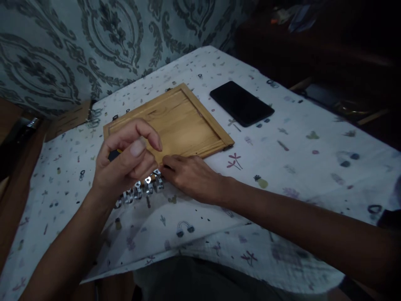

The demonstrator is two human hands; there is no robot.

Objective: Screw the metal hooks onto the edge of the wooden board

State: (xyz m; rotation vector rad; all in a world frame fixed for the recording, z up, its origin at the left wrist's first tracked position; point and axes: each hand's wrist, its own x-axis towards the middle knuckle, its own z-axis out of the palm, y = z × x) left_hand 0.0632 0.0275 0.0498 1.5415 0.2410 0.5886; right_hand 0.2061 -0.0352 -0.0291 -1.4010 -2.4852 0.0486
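Note:
A framed wooden panel point(188, 121) lies flat on the cloth-covered table. My left hand point(128, 161) is raised over its near left corner, fingers curled and thumb close to the bent index finger. A dark piece with a yellow edge point(113, 155) shows in the gap behind the thumb; whether it is held or lies beyond, I cannot tell. My right hand point(192, 175) rests at the panel's near edge, fingertips bent and pressed together; what they grip is hidden. Several shiny metal ring-shaped clips point(148, 184) line that edge, beneath and between the hands.
A black phone or tablet point(241, 102) lies right of the panel. At the far left are a brown cardboard piece point(70, 119) and more metal rings point(94, 117). A white printed cloth point(282, 167) covers the table, which meets a patterned wall point(112, 37). Dark furniture stands at the right.

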